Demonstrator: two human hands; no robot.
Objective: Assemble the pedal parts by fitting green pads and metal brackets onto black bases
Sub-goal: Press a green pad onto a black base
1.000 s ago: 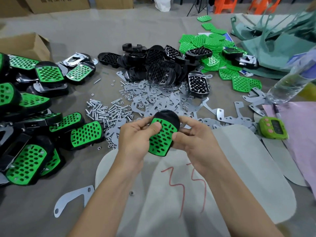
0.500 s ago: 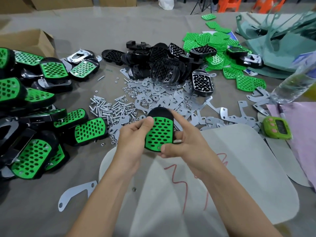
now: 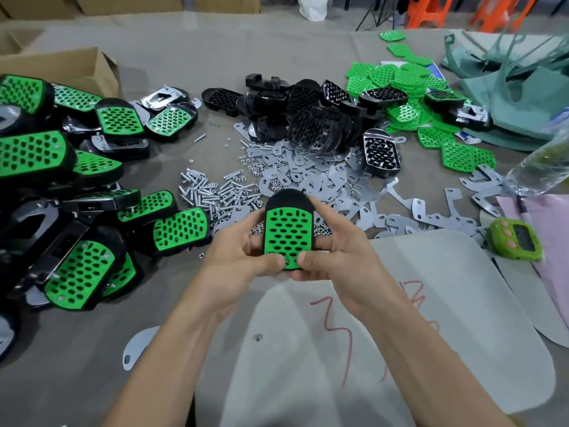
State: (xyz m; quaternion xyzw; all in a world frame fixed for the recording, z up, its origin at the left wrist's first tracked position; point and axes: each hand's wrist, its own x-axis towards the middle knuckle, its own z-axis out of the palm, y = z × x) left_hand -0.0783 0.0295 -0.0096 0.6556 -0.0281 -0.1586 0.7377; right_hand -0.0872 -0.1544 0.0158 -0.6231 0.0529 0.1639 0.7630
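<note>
— Head view: how were the hands?
— Left hand and right hand both gripped the black base, thumbs pressed on its green pad.
— Location?
— Held above the table, near the metal brackets.

A: Is there any writing to read here?
B: Yes. On the pale sheet near the person stands a red handwritten "3".
A: And to the right of it?
B: Another red mark, maybe also a "3", but it is partly hidden.
</note>
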